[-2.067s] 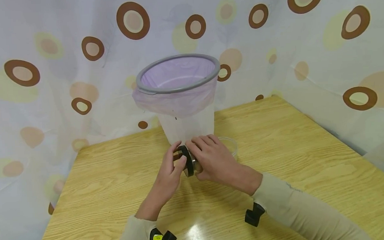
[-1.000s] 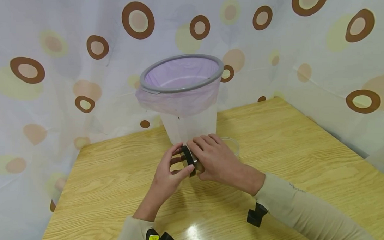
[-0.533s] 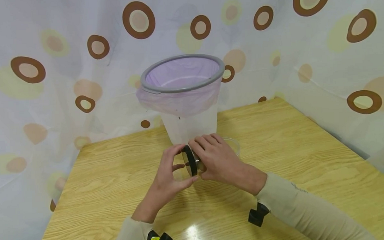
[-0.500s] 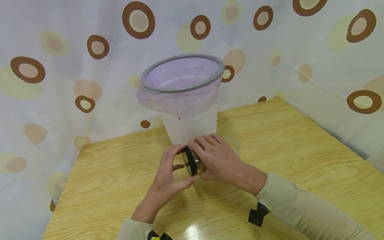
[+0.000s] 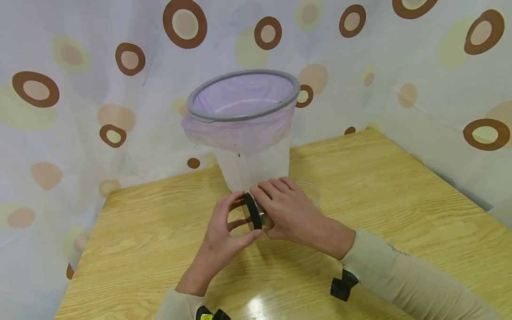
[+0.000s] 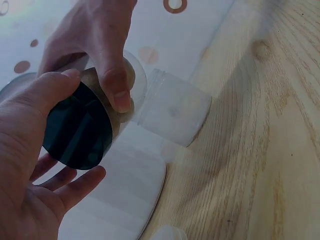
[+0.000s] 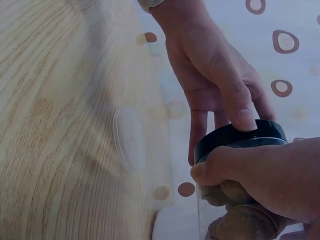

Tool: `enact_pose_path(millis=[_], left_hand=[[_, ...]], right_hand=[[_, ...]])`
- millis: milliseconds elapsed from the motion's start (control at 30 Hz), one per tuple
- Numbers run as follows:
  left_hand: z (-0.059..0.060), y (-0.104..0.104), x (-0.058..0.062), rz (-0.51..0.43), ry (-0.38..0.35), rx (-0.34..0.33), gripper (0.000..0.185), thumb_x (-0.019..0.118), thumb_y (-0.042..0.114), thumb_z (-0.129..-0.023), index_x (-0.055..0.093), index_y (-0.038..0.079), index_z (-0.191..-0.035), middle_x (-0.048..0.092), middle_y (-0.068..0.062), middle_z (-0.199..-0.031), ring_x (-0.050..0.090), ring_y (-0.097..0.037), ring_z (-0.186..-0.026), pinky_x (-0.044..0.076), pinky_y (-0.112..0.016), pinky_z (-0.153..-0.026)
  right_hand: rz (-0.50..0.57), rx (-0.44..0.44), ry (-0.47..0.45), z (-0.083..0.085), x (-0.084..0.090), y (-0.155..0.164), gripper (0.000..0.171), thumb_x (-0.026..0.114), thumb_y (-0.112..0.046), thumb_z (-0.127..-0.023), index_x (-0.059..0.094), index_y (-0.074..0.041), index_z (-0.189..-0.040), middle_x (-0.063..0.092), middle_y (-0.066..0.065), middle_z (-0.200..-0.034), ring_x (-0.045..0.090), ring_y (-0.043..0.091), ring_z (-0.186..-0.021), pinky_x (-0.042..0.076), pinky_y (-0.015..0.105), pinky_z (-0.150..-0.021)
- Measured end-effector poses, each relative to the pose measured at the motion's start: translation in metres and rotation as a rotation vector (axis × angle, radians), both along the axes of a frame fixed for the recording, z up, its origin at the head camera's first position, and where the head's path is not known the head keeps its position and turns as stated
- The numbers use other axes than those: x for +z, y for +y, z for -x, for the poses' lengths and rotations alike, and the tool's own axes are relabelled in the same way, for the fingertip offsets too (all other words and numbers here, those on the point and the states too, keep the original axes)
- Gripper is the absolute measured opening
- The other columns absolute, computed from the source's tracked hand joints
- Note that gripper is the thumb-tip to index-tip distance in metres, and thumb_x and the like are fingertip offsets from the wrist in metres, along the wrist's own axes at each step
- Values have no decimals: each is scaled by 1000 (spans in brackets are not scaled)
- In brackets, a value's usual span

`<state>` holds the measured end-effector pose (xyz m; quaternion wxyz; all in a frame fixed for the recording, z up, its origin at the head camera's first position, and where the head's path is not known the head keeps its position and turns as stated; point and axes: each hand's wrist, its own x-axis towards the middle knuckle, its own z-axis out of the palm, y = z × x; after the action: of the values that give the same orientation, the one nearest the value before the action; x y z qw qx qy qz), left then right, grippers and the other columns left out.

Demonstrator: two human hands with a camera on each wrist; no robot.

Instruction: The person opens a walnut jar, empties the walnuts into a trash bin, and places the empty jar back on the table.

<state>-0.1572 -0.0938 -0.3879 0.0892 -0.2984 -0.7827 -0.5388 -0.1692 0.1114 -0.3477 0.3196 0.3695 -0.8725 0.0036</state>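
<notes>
Black plastic meets my left hand (image 5: 224, 227) first: my thumb and fingers curl round the rim of the black lid (image 5: 252, 211) on a clear jar (image 5: 264, 219) held sideways between my hands. My right hand (image 5: 289, 210) wraps over the jar's body, fingers on top and thumb below, gripping it just above the tabletop (image 5: 158, 257).

My left wrist view shows the lid's dark flat face (image 6: 77, 130) and my right thumb pressed on the glass, with brownish lumps inside; my head view hides those under my fingers. My right wrist view shows the lid's edge (image 7: 240, 137) and the same lumps in the jar (image 7: 240, 210).

Just beyond my hands stands a bin (image 5: 243, 92) with a grey rim and a lilac liner. Behind my right hand lies a clear dish (image 5: 310, 192).
</notes>
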Motion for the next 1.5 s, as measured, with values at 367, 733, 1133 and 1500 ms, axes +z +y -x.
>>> enact_pose_path(millis=[367, 733, 1133, 1500], left_hand=[[-2, 2, 3, -36, -190, 80, 68, 74, 24, -90, 38, 25, -148, 39, -5, -145, 52, -29, -129, 56, -34, -94], [-1, 4, 5, 2, -291, 95, 62, 55, 36, -100, 27, 22, -153, 38, -12, -145, 57, -32, -115, 59, -38, -80], [-4, 0, 2, 79, 103, -19, 90, 82, 11, -81, 28, 17, -153, 31, -10, -148, 42, -26, -132, 57, -45, -90], [-6, 1, 2, 80, 10, 61, 82, 76, 19, -87, 29, 18, -154, 36, -9, -145, 53, -32, -123, 59, -37, -81]], right_hand=[[-2, -5, -22, 0, 0, 0, 79, 89, -36, -60, 54, -11, -128, 63, 5, -116, 60, 24, -106, 48, 42, -95], [1, -2, -23, -2, 0, -2, 79, 89, -34, -58, 55, -11, -126, 63, 5, -115, 60, 25, -104, 49, 42, -94], [1, 6, -18, -4, 1, 0, 84, 91, -41, -57, 55, -10, -127, 62, 5, -116, 60, 25, -104, 49, 42, -93], [6, 8, -7, -3, 0, -2, 79, 88, -38, -60, 55, -10, -126, 63, 5, -114, 60, 24, -103, 49, 42, -93]])
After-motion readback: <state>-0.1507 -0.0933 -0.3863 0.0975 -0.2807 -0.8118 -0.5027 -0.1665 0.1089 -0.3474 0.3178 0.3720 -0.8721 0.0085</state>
